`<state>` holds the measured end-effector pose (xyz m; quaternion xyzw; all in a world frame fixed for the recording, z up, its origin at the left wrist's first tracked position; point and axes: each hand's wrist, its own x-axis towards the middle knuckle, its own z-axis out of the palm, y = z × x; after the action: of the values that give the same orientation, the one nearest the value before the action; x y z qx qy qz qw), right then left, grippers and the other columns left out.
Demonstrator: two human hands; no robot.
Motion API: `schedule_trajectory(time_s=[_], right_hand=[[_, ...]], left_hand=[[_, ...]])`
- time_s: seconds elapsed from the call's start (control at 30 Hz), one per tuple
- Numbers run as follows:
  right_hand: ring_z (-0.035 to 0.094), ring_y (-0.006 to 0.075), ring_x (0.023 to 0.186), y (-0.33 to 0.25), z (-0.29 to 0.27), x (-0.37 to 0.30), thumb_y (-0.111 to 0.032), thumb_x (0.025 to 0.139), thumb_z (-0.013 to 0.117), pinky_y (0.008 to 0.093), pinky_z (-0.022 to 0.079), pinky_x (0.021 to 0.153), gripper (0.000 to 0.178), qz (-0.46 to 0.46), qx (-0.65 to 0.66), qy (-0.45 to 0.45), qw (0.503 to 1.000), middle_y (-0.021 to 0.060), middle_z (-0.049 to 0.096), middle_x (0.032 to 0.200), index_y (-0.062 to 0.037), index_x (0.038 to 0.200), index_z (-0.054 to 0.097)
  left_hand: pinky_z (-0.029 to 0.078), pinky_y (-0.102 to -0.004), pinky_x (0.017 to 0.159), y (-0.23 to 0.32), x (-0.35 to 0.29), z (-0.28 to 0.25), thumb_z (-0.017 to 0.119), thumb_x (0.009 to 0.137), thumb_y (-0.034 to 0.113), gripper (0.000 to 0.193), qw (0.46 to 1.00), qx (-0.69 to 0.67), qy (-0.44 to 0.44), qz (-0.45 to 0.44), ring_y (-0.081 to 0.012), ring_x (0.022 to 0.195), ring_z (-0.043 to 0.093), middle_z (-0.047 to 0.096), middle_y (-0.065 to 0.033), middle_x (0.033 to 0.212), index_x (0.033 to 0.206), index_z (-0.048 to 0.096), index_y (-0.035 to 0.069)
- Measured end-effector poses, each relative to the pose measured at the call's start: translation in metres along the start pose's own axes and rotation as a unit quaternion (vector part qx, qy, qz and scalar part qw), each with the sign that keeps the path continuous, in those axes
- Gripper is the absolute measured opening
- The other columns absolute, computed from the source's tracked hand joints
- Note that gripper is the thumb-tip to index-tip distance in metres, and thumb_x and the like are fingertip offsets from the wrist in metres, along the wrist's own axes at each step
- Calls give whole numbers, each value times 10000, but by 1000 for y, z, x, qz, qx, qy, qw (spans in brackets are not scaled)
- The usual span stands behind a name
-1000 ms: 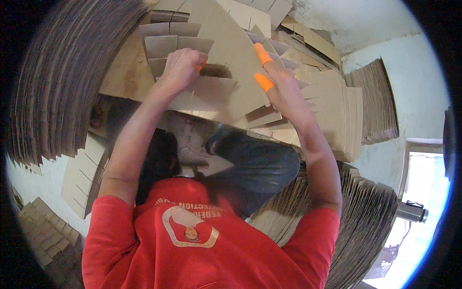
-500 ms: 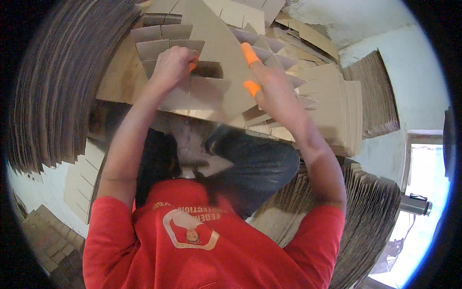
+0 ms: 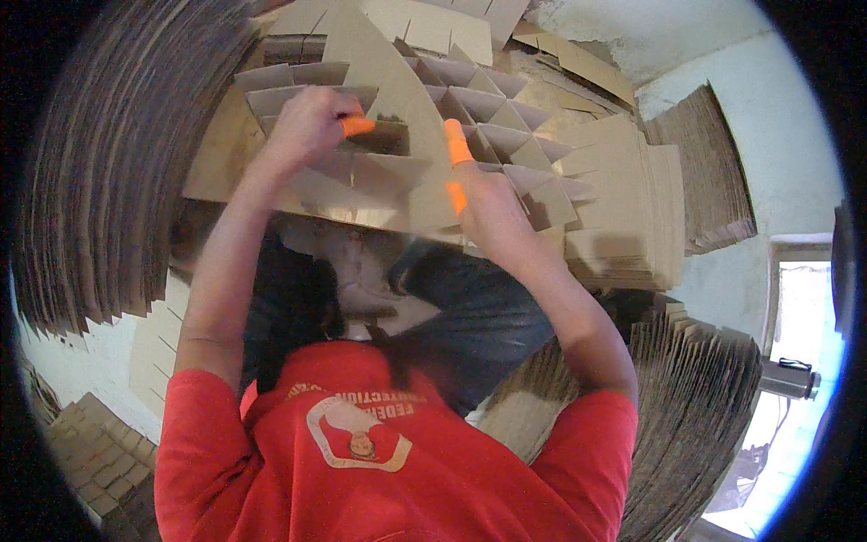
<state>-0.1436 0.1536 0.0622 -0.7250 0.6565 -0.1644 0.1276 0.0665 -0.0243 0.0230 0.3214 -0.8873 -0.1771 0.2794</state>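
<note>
A brown cardboard divider grid (image 3: 506, 126) lies over my lap, its slotted strips forming several open cells. My left hand (image 3: 307, 126), an orange cot on one fingertip, grips a strip at the grid's left part beside a dark cell. My right hand (image 3: 483, 203), with orange cots on two fingers, pinches the edge of a tall upright strip (image 3: 388, 99) in the middle, index finger stretched along it. Both forearms reach up from my red shirt.
Tall stacks of flat cardboard strips (image 3: 108, 163) curve along the left side. More stacked cardboard (image 3: 704, 172) stands at the right and lower right (image 3: 704, 406). A pile of flat pieces (image 3: 623, 217) sits beside the grid. A bright doorway (image 3: 795, 361) is at the right edge.
Both hands have shifted left along the grid. More open cells now show to the right of my right hand as the divider has spread out.
</note>
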Motion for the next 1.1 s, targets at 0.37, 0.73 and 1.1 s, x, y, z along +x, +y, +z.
schedule_trajectory(time_s=[0.37,0.73,1.1], right_hand=[[628,390,672,-7,11,-4,11,805,509,475,499,580,685,-56,53,53,996,223,613,730,83,1432,241],[624,398,843,-5,-5,14,-263,896,573,469,503,687,525,15,-55,-74,996,209,641,933,4,1327,437],[574,293,1027,254,-56,-152,-382,747,731,444,472,840,500,290,-543,268,741,108,619,1097,-93,1137,612]], left_hand=[[484,-427,787,-119,53,8,598,747,-30,370,987,153,7,50,-332,1013,586,647,-174,971,1102,654,55],[438,-410,955,-60,58,-9,606,866,145,471,982,177,-2,70,-355,1212,504,581,-125,1257,1327,516,179],[393,-386,1043,-26,37,-20,609,910,149,450,988,121,77,61,-303,1303,451,538,-117,1351,1350,519,138]])
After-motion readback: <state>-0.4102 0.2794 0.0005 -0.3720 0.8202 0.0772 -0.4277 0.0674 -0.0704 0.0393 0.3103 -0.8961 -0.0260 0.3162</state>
